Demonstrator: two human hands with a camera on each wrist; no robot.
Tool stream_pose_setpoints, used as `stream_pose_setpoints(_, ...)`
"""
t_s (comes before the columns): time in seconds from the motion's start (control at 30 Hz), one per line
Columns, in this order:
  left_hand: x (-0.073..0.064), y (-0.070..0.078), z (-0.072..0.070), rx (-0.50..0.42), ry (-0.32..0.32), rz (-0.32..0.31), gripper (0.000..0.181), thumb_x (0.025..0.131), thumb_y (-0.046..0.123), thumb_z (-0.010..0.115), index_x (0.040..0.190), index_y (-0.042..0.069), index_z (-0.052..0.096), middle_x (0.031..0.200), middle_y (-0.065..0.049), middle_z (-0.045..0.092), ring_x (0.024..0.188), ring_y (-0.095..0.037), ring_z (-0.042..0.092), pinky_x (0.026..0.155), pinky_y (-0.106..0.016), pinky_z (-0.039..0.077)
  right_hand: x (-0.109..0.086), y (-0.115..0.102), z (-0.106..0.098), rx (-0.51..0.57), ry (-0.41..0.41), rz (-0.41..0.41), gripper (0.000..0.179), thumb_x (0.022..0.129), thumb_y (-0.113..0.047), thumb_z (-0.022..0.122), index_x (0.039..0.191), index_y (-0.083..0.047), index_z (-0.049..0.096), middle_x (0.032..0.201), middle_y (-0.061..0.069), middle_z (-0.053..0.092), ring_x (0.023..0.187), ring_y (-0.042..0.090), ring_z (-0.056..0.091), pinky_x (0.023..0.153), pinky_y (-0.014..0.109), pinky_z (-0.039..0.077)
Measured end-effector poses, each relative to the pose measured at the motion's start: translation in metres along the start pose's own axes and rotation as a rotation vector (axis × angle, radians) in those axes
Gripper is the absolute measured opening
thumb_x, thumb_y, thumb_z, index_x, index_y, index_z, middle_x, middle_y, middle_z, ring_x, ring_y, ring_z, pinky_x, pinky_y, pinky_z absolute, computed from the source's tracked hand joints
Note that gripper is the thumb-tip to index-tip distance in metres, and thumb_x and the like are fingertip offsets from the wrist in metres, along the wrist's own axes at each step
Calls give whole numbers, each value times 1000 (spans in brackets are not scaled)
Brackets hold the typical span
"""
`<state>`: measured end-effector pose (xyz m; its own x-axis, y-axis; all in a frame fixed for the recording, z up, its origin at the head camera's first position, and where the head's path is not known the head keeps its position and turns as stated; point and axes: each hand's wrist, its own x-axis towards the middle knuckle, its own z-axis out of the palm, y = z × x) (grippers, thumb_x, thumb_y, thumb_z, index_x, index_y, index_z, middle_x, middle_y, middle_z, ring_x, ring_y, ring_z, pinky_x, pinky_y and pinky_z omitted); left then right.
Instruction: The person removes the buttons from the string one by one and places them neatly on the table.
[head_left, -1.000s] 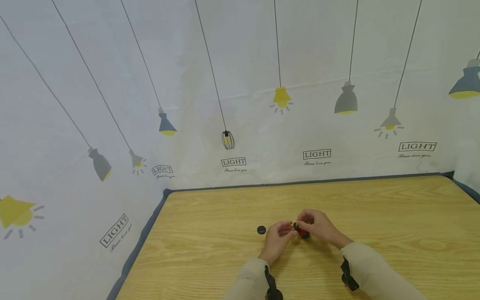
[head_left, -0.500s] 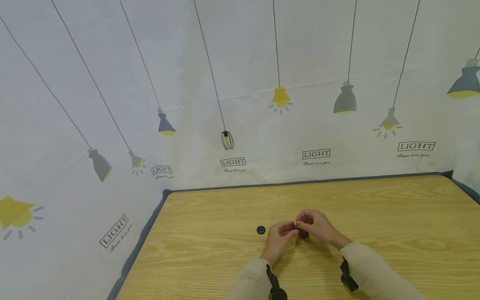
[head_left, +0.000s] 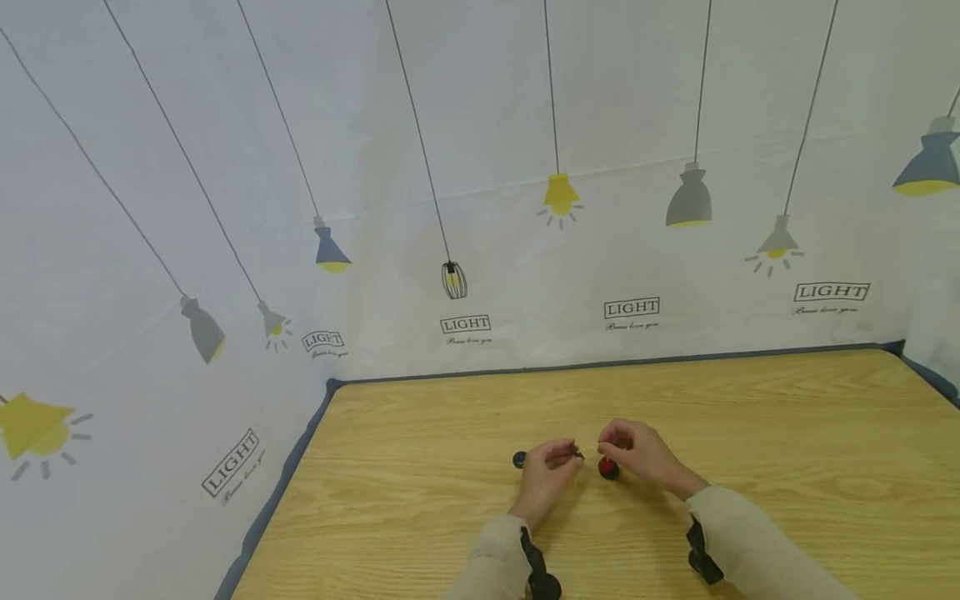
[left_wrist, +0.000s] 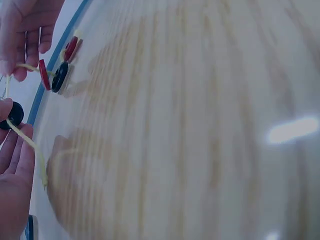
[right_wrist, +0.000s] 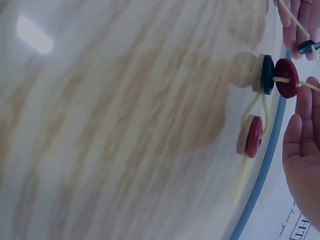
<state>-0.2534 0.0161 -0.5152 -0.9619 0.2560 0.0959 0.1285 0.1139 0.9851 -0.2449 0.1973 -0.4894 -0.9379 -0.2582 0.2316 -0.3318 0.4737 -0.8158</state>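
Observation:
In the head view my left hand [head_left: 546, 479] pinches a black button [left_wrist: 17, 114] between thumb and fingers. A yellow cord [left_wrist: 31, 142] runs through this button, its free end hanging below. My right hand [head_left: 637, 454] pinches the same cord between thumb and forefinger, with a short stretch of it showing between the hands. Below the right fingertips, a red button [right_wrist: 286, 78], a dark button [right_wrist: 268, 75] and another red button [right_wrist: 254, 136] are strung on the cord. The second red one lies lowest, near the cord's other end.
One loose dark button [head_left: 519, 459] lies on the wooden table [head_left: 420, 517], just left of my left hand and partly covered by it. A white wall cloth [head_left: 525, 267] printed with lamps stands along the table's blue-edged back and left sides.
My left hand has drawn left, away from the right, with the black button, and the cord now shows between them. The loose button is now partly hidden. The right hand has barely moved.

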Motion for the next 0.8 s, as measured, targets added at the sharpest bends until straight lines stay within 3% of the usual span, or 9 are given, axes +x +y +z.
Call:
stream_pose_setpoints(0.37,3,-2,-20,39,36,-17,31,81,7,62,110,-5,57,101,-10,61,92,-18,58,78,-23,46,-3,-4,-1,1,15,64,6,84,-6,59,85,0,58,76,2,58,67,11,52,58,23,44)
stream_pose_setpoints(0.63,-1,11,-38,96,53,38,31,81,1,60,110,-9,55,102,-16,60,92,-25,57,77,-29,47,-4,0,-1,-17,26,63,4,83,-6,60,83,-2,59,75,2,58,67,10,52,59,23,44)
stream_pose_setpoints(0.8,-3,17,-48,100,59,36,31,81,-2,59,110,-12,54,104,-22,58,94,-32,56,79,-31,47,-6,1,-2,-23,26,74,5,83,-7,60,84,-2,59,76,1,58,69,12,53,61,23,45)
